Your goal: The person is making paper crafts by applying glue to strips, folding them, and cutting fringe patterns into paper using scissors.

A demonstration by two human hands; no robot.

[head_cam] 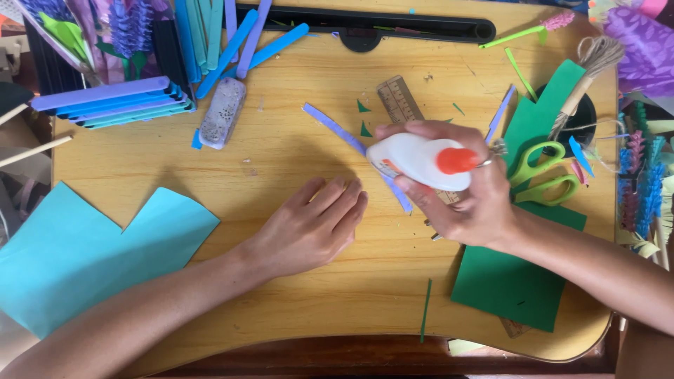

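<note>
On a wooden tabletop (295, 295) strewn with craft supplies, a person's right hand (463, 193) is clamped around a white glue bottle (414, 160) with an orange cap (456, 161), holding it on its side just above the surface near the centre. The bottle lies across a long purple paper strip (337, 126) that runs from 10 o'clock toward 4 o'clock beneath it, and over a wooden ruler (398, 100) whose upper end shows at 12 o'clock of the bottle. The left hand (309, 224) rests palm down on the bare wood at 7 o'clock of the bottle, fingers together and holding nothing, its fingertips close to the strip. Green-handled scissors (540, 175) lie at 3 o'clock on a sheet of dark green paper (512, 281). A light blue paper sheet (77, 253) sits at the left edge, a stack of purple and blue craft sticks (112, 102) at 10 o'clock.
</note>
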